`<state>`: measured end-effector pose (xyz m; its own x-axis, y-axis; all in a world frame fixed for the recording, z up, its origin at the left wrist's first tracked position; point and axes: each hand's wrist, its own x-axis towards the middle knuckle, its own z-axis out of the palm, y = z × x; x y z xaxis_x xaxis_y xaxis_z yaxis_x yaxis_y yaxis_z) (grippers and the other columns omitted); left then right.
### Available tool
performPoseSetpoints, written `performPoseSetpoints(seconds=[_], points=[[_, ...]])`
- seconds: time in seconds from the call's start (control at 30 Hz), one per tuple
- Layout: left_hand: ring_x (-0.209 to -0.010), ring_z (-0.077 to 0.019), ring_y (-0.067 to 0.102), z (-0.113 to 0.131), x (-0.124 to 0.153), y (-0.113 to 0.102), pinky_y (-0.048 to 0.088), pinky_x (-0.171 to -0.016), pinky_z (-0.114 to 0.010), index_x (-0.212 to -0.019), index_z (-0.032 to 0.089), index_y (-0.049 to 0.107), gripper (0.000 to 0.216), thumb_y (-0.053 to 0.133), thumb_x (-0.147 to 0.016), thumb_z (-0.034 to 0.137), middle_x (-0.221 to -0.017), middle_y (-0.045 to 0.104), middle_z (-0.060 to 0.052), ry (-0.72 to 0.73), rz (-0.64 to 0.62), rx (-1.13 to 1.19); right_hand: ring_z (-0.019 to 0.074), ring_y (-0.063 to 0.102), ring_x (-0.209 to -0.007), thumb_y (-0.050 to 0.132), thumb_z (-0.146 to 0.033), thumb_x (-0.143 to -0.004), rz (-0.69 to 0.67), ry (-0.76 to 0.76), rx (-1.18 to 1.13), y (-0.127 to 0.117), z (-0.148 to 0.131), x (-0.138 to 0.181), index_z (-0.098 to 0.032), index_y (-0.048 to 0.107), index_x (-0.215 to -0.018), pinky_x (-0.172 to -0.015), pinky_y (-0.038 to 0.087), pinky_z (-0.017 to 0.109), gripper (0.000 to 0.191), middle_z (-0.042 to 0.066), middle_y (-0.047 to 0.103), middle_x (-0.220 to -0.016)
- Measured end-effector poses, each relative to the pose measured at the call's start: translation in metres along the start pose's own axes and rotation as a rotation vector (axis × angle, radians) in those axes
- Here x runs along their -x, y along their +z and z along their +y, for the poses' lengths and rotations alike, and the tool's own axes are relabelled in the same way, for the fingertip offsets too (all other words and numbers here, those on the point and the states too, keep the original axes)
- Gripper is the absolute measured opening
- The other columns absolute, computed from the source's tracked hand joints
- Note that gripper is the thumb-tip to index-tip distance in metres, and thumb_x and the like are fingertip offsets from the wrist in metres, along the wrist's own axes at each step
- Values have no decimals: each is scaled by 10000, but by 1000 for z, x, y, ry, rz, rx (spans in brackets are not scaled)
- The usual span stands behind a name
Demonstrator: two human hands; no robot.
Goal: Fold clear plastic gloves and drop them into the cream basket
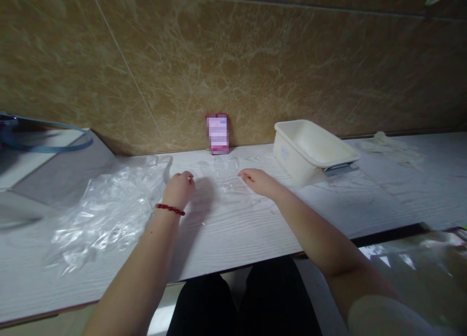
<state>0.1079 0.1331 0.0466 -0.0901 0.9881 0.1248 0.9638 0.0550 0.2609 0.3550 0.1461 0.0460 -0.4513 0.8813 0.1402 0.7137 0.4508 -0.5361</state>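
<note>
A thin clear plastic bag lies on the white wood-grain table between my hands, its outline faint. My right hand is closed in a pinch at the bag's right side, with the fingertips on the film. On the other side, my left hand is held with its fingers curled in near the bag's left edge. Whatever those fingers hold, if anything, is too small to make out. A red beaded bracelet circles my left wrist. Beside that hand spreads a crumpled heap of clear plastic bags.
A phone leans upright against the brown marbled wall. To the right stands a cream plastic bin with a grey handle, and pale gloves lie beyond it. A grey-white box with a blue loop sits far left. Clear plastic lies below right.
</note>
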Motion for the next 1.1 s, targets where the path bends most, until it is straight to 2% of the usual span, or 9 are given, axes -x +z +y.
performPoseSetpoints(seconds=[0.1,0.23,0.37,0.53,0.8,0.9,1.0,1.1], points=[[-926,-274,574,-24,-11,-8,428,-799,-348,-1038,84,580,359,368,-760,166,-953,628,-174,-149,-73,-49,161,521,-1022,368,-174,-842,-17,-174,112,2,-5,2,-138,599,-1003,-916,368,306,284,86,604,-1061],[-990,-255,551,-33,-20,1,415,-821,-311,-1108,67,538,403,370,-766,200,-1026,611,-172,-176,-126,-54,178,407,-1180,361,-247,-860,-153,-265,148,11,-13,7,-137,544,-1127,-991,310,347,342,109,495,-1232],[-944,-268,567,-28,-25,13,425,-783,-336,-1022,78,589,404,327,-784,272,-986,607,-197,-173,-52,-122,208,313,-1245,396,-316,-849,-241,-265,138,23,-14,10,-128,490,-1192,-1024,264,390,402,124,412,-1301],[-936,-286,557,-24,-32,21,415,-791,-371,-953,151,634,404,370,-760,389,-976,598,-167,-176,47,-62,210,306,-1246,424,-331,-836,-261,-252,152,27,-11,9,-144,474,-1212,-1027,261,386,423,115,399,-1311],[-805,-191,585,-23,-38,24,426,-713,-271,-890,183,577,245,433,-744,318,-858,639,-68,-91,126,264,194,429,-1161,421,-340,-837,-183,-292,150,26,-9,6,-165,536,-1145,-981,325,359,372,103,494,-1235],[-718,-154,597,-21,-36,24,430,-640,-242,-917,202,531,230,421,-762,332,-833,636,-43,-118,126,448,195,450,-1136,429,-343,-832,-171,-312,153,27,-7,5,-164,548,-1128,-963,338,359,366,106,512,-1212],[-598,-117,587,-20,-35,27,432,-545,-217,-1037,202,445,338,464,-749,379,-856,629,-40,-186,67,687,199,455,-1123,442,-351,-827,-170,-325,173,29,-6,4,-178,556,-1115,-957,334,371,355,99,529,-1190],[-588,-101,587,-21,-35,33,444,-528,-208,-1120,165,364,543,582,-670,377,-951,608,-84,-247,35,821,206,450,-1116,461,-362,-816,-152,-309,195,30,-6,6,-194,564,-1102,-947,333,380,347,95,516,-1202]])
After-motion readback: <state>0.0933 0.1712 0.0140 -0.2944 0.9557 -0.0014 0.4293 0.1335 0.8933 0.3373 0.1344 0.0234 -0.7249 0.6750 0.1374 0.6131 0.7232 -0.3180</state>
